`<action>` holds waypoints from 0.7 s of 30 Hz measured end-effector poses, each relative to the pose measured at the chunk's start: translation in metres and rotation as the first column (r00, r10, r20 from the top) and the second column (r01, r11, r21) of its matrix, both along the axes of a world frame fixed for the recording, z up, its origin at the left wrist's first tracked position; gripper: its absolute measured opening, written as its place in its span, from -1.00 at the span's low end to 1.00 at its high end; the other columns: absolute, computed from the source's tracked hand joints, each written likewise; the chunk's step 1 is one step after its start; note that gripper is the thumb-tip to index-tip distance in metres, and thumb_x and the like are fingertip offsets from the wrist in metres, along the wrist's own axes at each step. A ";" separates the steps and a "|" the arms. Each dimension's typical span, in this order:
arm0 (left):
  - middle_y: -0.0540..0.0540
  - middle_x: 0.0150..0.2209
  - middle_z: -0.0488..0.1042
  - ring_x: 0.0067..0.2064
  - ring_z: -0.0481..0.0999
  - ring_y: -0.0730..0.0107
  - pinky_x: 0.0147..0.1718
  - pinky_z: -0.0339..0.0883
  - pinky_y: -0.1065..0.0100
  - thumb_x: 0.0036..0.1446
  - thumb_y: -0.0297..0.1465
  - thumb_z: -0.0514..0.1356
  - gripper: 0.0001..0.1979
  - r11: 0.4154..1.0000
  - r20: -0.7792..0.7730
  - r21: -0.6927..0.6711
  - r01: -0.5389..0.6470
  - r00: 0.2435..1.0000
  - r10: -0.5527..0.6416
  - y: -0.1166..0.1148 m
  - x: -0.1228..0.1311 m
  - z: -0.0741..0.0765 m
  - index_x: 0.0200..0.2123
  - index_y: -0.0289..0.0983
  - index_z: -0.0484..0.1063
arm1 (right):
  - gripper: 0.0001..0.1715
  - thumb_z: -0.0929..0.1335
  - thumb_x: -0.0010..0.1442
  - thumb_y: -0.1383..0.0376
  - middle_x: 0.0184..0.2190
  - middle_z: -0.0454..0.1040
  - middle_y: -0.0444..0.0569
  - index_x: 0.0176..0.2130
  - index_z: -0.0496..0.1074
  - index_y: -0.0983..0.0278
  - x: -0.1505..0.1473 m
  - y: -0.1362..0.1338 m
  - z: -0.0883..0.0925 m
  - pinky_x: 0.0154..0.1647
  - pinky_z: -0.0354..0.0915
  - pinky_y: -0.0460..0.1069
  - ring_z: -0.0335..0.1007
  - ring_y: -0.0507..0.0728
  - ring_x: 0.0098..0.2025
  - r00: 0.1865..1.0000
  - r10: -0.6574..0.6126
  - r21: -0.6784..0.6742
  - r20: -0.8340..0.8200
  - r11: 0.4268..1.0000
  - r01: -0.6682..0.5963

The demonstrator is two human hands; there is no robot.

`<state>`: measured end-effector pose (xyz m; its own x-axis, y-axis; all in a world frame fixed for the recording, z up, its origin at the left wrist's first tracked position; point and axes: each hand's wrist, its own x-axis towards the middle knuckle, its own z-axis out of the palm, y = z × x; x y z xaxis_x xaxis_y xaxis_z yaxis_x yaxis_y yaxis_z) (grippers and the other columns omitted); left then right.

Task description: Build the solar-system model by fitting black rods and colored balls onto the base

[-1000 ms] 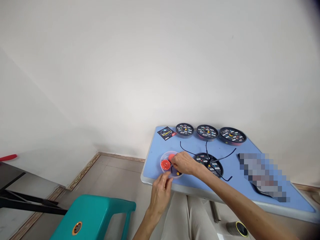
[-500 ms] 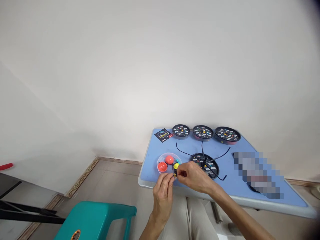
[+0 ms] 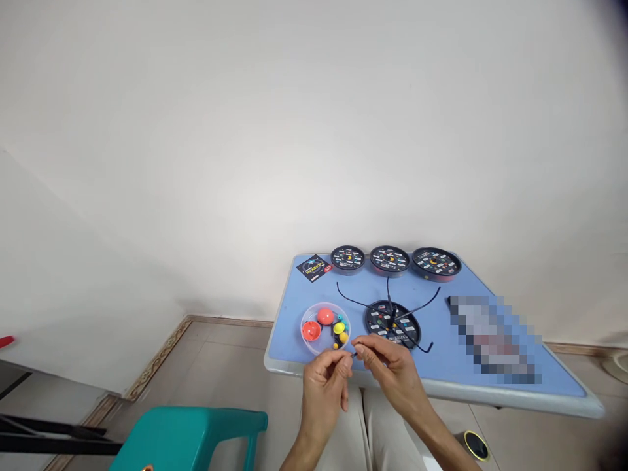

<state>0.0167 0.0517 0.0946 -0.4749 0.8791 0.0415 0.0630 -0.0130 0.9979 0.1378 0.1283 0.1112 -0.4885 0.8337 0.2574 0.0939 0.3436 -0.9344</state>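
Left hand (image 3: 324,386) and right hand (image 3: 392,373) both pinch one thin dark piece (image 3: 354,354), held between them just off the near right side of the clear bowl (image 3: 324,343). Far-left black card (image 3: 314,268): lettering present, illegible.

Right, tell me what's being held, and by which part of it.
A small dark piece, too tiny to identify, pinched in the fingertips of the left hand and the right hand, apparently at opposite ends.
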 end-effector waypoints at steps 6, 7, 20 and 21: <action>-0.07 -0.26 0.51 -0.24 0.47 0.34 -0.28 0.38 0.35 0.24 -0.39 0.08 -0.80 0.990 -0.746 0.079 -0.116 0.652 0.136 0.025 -0.052 0.021 -0.24 -0.20 0.53 | -0.50 0.29 0.14 -0.13 -0.53 0.44 -0.04 -0.38 0.40 0.25 0.009 0.010 0.007 -0.59 0.27 -0.05 0.30 0.06 -0.59 0.991 -0.095 -0.209 -0.091 0.975 0.075; -0.08 -0.24 0.51 -0.20 0.45 0.30 -0.24 0.36 0.32 0.24 -0.44 0.07 -0.79 0.993 -0.834 0.047 -0.105 0.543 0.096 0.032 -0.058 0.023 -0.24 -0.20 0.52 | -0.48 0.30 0.12 -0.15 -0.53 0.45 -0.04 -0.38 0.39 0.25 0.010 0.010 0.008 -0.60 0.28 -0.05 0.32 0.07 -0.58 0.989 -0.092 -0.249 -0.119 0.967 0.060; -0.15 -0.27 0.50 -0.14 0.39 0.19 -0.22 0.24 0.28 0.21 -0.50 0.08 -0.83 0.937 -0.936 -0.329 -0.121 0.176 -0.306 0.073 -0.068 0.018 -0.19 -0.27 0.46 | -0.53 0.39 0.03 0.00 -0.55 0.27 -0.16 -0.18 0.47 0.28 0.020 0.009 -0.004 -0.52 0.27 -0.05 0.35 0.10 -0.47 0.979 -0.158 -0.318 -0.129 0.942 0.110; -0.14 -0.27 0.51 -0.14 0.39 0.20 -0.22 0.23 0.29 0.22 -0.48 0.08 -0.83 0.935 -0.934 -0.333 -0.120 0.181 -0.309 0.072 -0.071 0.021 -0.19 -0.27 0.46 | -0.54 0.40 0.02 0.01 -0.55 0.26 -0.17 -0.18 0.48 0.28 0.020 0.009 -0.004 -0.50 0.27 -0.04 0.35 0.10 -0.47 0.978 -0.161 -0.327 -0.134 0.939 0.109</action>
<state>-0.0544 0.1240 0.1153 -0.1514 0.9761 0.1559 0.9870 0.1407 0.0773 0.1578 0.1370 0.1077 -0.3406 0.9396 0.0338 -0.0376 0.0224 -0.9990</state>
